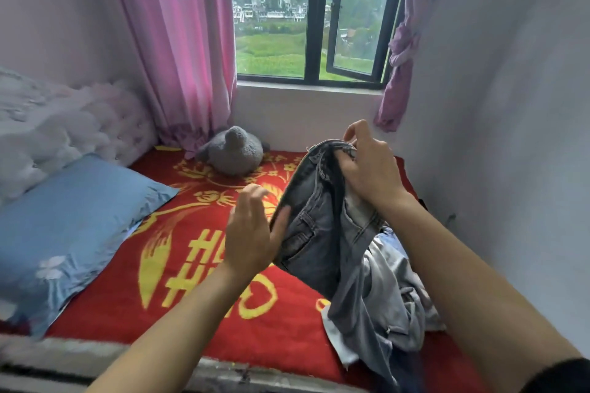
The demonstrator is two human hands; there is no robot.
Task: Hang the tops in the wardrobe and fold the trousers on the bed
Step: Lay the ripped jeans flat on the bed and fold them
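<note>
Red-gold bed (198, 281). Your right hand (367, 169) grips the jeans (316, 233) by the waistband, raised above the bed; your left hand (252, 233) is spread, fingers loose, at their edge.

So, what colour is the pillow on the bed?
The pillow is light blue; the head view shows it.
</note>
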